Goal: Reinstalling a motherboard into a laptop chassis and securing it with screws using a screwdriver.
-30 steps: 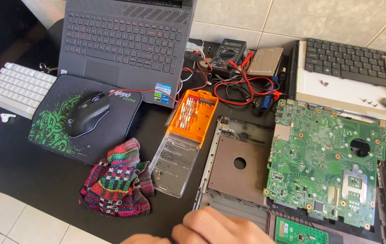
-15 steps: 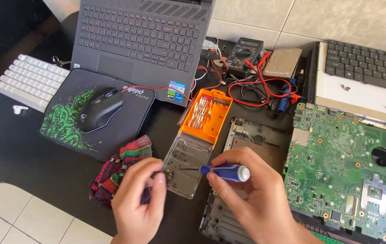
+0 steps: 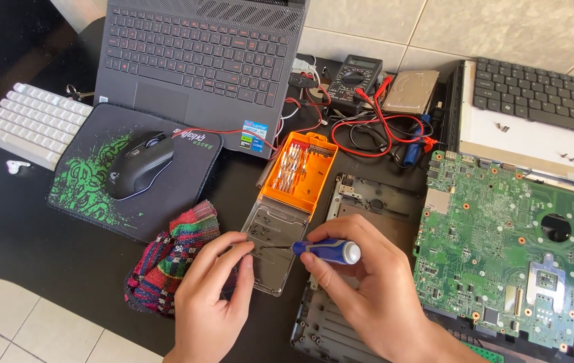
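Right hand [image 3: 374, 282] closed on blue screwdriver [image 3: 324, 251] handle above clear bit-case lid [image 3: 272, 243] on surface [image 3: 25, 235], left hand [image 3: 210, 296] pinching its thin tip; driver looks light, rigid, best gripped by the handle, tip slippery.

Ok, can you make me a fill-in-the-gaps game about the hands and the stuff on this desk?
1. The right hand holds a small screwdriver with a ___ handle.
2. The left hand's fingers touch the screwdriver's thin metal ___.
3. The orange plastic bit case lies open with its clear ___ under the hands.
4. The black computer mouse sits on a black and ___ mouse pad.

Missing words: blue; tip; lid; green
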